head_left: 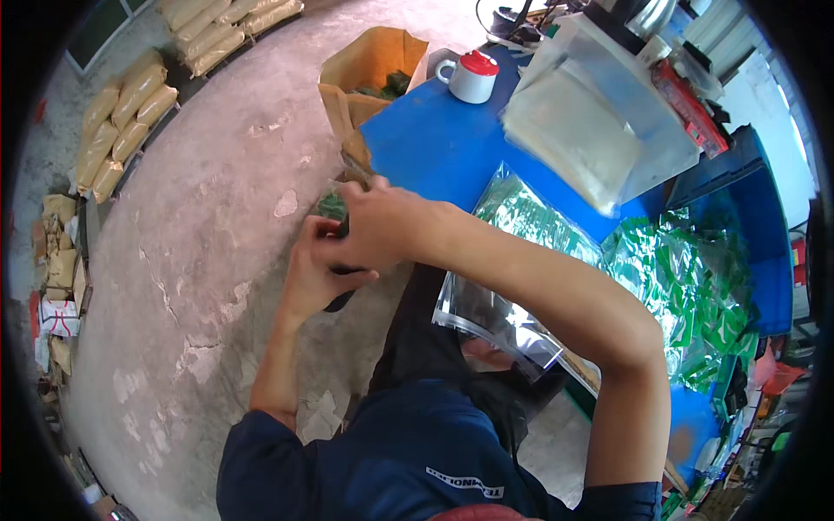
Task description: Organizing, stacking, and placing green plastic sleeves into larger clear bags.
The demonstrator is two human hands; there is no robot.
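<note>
Beyond the table's left edge, my two hands meet above the floor. Between them is a small clear packet (332,206) with something green and leafy in it, mostly hidden by my fingers. My left hand (306,271) curls round its lower part from the left. My right hand (382,224) reaches across from the right, its fingers closed at the packet's upper end and slightly blurred. Just past my hands stands an open brown paper sack (341,102), with dark green leaves (397,84) inside.
A blue tabletop (426,130) bears a white mug (472,85) with a red lid, a translucent bin (656,143) and a clear bag (530,208) of green packets. A blue crate (769,226) and a heap of green packets (678,286) are at right. Stacked sacks (130,122) stand far left.
</note>
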